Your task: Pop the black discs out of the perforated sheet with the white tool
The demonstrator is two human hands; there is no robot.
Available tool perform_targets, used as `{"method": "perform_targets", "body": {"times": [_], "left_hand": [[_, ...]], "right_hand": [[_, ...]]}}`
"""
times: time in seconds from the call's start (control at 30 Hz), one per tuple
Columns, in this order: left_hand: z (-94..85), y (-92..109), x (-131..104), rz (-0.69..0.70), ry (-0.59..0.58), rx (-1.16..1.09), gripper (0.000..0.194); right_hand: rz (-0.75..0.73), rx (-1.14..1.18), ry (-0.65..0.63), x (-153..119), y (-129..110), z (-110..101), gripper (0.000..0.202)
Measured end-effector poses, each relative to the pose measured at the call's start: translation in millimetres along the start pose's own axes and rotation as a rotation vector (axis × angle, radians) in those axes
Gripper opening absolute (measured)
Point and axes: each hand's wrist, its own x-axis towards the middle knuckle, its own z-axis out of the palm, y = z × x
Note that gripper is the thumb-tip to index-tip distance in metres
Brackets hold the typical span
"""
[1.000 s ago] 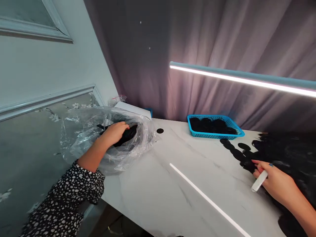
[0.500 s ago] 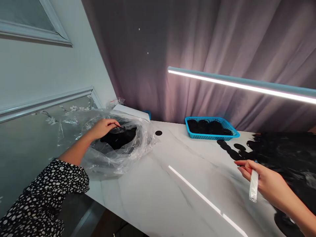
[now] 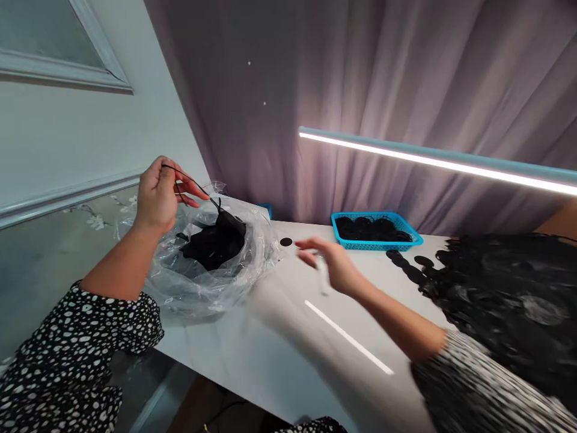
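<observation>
1. A thin black cord (image 3: 199, 186) is pinched in the fingers of the left hand (image 3: 160, 193), above and to the left of the mouth of a clear plastic bag (image 3: 220, 285).

2. Black material (image 3: 214, 248) is seen within the bag, below and to the right of those fingers. The cord's long axis is slanted down and rightward toward it; whether the two are joined cannot be told.

3. The bag is reached more closely by the left hand. Its forearm is angled up from the lower left, its fingertips pointed rightward.

4. Over on the right, the right hand (image 3: 338, 264) is held above the counter (image 3: 252, 349), to the right of the bag and apart from it. Its forearm is stretched in from the lower right, its fingertips directed left.

5. A white stick (image 3: 323, 276) is carried in the right fingers, tilted downward and badly blurred. How closely the fingertips are set cannot be told.

6. A lone black disc (image 3: 285, 242) is spotted between bag and right hand. Behind that hand, a blue basket (image 3: 377, 246) is filled with black pieces, and a dark heap (image 3: 505, 288) is spread farther right.
</observation>
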Motion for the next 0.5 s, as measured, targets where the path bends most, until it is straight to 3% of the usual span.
{"method": "perform_targets", "body": {"times": [0.13,0.17,0.23,0.3,0.4,0.5], "left_hand": [[7.1,14.0,-14.6,0.023,-0.091,-0.049,0.033],[4.7,14.1,-20.0,0.026,-0.103,-0.05,0.033],[-4.0,7.7,-32.0,0.016,-0.099,-0.031,0.03],[-13.7,-7.9,-44.0,-0.006,-0.032,0.024,0.023],[-20.7,-42.0,-56.2,-0.058,0.022,0.123,0.057],[-15.9,-70.5,-55.2,-0.184,-0.013,0.253,0.061]], "right_hand": [[-0.17,-0.151,-0.014,102.0,-29.8,91.4,0.052],[-0.18,-0.199,-0.02,121.0,-34.7,108.2,0.052],[-0.19,-0.258,-0.065,150.0,-43.2,130.7,0.033],[-0.203,-0.26,-0.064,170.1,-53.1,139.6,0.021],[-0.285,-0.181,-0.011,193.7,-75.0,136.5,0.019],[-0.393,-0.099,-0.059,216.0,-102.9,125.5,0.023]]}}
